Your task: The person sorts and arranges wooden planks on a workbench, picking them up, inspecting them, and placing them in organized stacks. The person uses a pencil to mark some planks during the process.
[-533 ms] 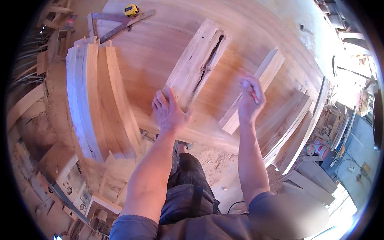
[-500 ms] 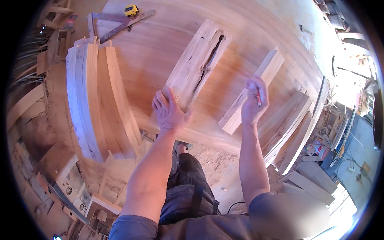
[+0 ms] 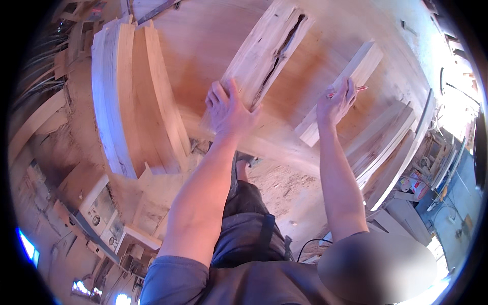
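Note:
My left hand (image 3: 227, 109) lies over the near end of a wide plank (image 3: 262, 56), its fingers spread and thumb apart. A long dark crack runs along the right part of that plank. To the right, my right hand (image 3: 336, 104) is closed around a slim red pencil (image 3: 361, 88), which pokes out sideways on both sides of the fingers. This hand is at a narrow pale board (image 3: 363, 63) and overlaps its middle; whether it presses on the wood I cannot tell. Both pieces lie apart on a broad wooden tabletop (image 3: 203, 56).
Curved boards (image 3: 122, 91) stand grouped on the left side. More long boards (image 3: 381, 137) lean together at the right edge. A carpenter's square (image 3: 158, 10) shows partly at the top. Sawdust covers the floor (image 3: 277, 195), and offcuts (image 3: 401, 218) lie at lower right.
The whole view has shifted, so the boards sit higher and farther right, and the tape measure is out of view. My right hand has turned, bringing the pencil sideways. My left hand stays on the plank.

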